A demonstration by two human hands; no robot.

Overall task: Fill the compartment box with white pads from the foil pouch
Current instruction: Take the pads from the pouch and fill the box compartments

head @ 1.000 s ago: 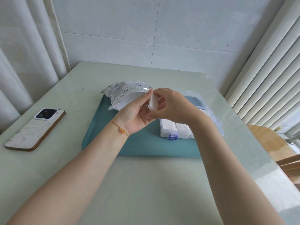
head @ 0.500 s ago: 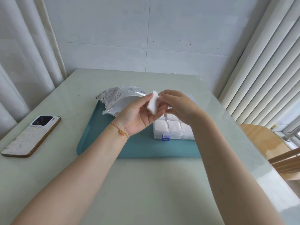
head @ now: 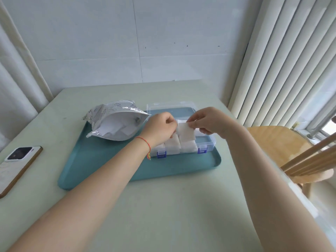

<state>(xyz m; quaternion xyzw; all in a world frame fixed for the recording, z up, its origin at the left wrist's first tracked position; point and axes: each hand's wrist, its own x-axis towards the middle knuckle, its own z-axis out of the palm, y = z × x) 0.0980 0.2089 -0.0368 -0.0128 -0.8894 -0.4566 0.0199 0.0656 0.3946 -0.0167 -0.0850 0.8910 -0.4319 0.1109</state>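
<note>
A clear compartment box (head: 211,142) with blue latches sits open on a teal tray (head: 112,160), its lid (head: 171,106) tilted back. White pads (head: 172,145) fill its front compartments. My right hand (head: 209,120) pinches a white pad (head: 186,132) by its top edge just above the box. My left hand (head: 160,128) is over the box's left side with fingers curled at the pad's left edge; what it grips is hidden. The silver foil pouch (head: 116,124) lies open on the tray's left, white pads showing inside.
A phone (head: 16,164) lies face down near the table's left edge. A wooden chair (head: 291,151) stands to the right of the table, below vertical blinds (head: 291,60). A tiled wall closes the far side, and a curtain hangs at the left.
Both hands moved forward and down from in front of me to just over the box, carrying the pad. The camera view shifted, so the tray now appears further left.
</note>
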